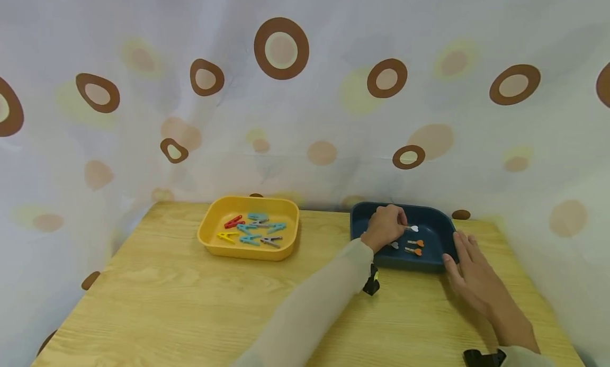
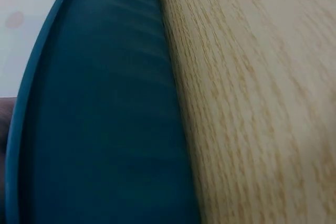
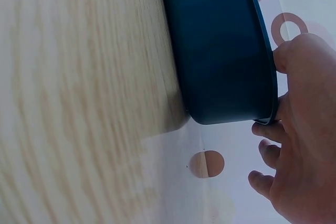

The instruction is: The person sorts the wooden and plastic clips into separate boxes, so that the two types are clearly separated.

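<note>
In the head view, my left hand [image 1: 387, 226] reaches into the dark blue tray [image 1: 440, 250] with its fingers bent downward. Its fingertips pinch a small wooden clothespin with a white heart [image 1: 413, 228]. Below it in the tray lie two clothespins with orange hearts [image 1: 415, 243], and a grey heart one [image 1: 394, 245] shows beside the left wrist. My right hand [image 1: 476, 277] rests against the tray's right end, fingers fairly straight, thumb at the rim. The right wrist view shows that thumb and fingertips touching the tray's edge [image 3: 270, 77]. Only the tray's outer wall [image 2: 105, 103] fills the left wrist view.
To the left on the wooden table [image 1: 190, 309] stands a yellow tray [image 1: 248, 252] holding several plastic clothespins in red, yellow, blue and grey, such as a red one [image 1: 233, 222]. A patterned white curtain [image 1: 305, 118] hangs right behind the table's back edge.
</note>
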`<state>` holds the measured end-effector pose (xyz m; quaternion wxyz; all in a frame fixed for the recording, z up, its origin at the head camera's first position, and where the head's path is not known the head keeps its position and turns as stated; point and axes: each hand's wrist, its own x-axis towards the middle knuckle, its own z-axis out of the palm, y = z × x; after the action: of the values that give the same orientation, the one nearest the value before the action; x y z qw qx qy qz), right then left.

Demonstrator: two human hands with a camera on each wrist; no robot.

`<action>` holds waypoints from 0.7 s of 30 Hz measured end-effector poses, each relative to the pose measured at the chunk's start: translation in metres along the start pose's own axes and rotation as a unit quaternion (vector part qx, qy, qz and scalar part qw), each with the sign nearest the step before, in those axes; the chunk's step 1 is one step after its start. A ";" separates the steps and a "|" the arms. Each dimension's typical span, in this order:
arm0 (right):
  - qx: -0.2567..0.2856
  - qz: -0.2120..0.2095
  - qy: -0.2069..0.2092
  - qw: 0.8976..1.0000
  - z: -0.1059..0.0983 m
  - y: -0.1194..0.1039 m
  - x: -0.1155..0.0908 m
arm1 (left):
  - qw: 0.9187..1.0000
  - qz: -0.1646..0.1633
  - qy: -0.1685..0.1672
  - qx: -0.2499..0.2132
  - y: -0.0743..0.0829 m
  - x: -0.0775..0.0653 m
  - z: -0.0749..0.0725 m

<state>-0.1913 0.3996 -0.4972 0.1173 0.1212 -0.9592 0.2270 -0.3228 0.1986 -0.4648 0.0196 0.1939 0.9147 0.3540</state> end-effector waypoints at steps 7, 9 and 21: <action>0.000 -0.002 -0.004 1.000 0.000 -0.003 -0.003 | 0.998 0.001 0.007 0.057 -0.002 -0.001 0.008; -0.001 -0.004 -0.005 1.000 -0.001 -0.004 -0.002 | 0.997 0.006 0.008 0.081 -0.003 0.000 0.009; -0.002 0.004 -0.007 1.000 -0.002 -0.004 -0.001 | 0.996 0.038 -0.016 0.077 -0.004 -0.003 -0.004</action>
<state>-0.1892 0.3968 -0.4937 0.1100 0.1187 -0.9609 0.2247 -0.3221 0.1926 -0.4647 0.0059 0.2352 0.9307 0.2802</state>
